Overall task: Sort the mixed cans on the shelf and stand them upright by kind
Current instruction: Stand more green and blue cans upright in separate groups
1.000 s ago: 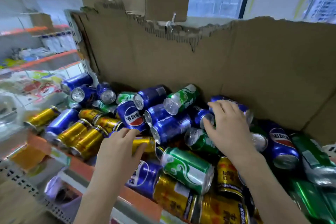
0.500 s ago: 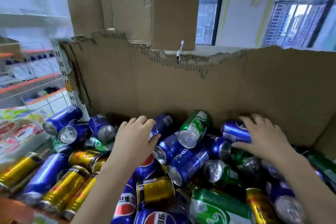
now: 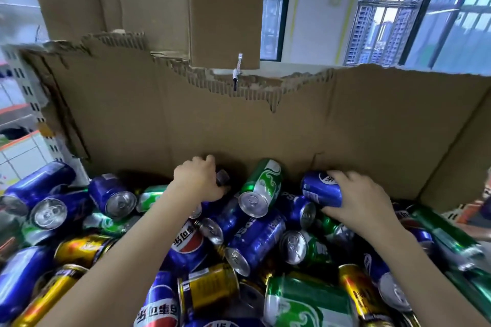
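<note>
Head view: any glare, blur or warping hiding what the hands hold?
Head view: windows blown out; wide-angle bends edges; corner cans smeared. Right hand grips a sharp blue can; left hand holds a dark can, shadowed against the cardboard.

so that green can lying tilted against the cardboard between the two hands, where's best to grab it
Grip the green can around its mid-body, coming from above. It lies on its side atop the pile, silver top end toward the camera and the far end raised against the cardboard wall, so its curved sides are exposed. Neither the left hand nor the right hand touches it.
</note>
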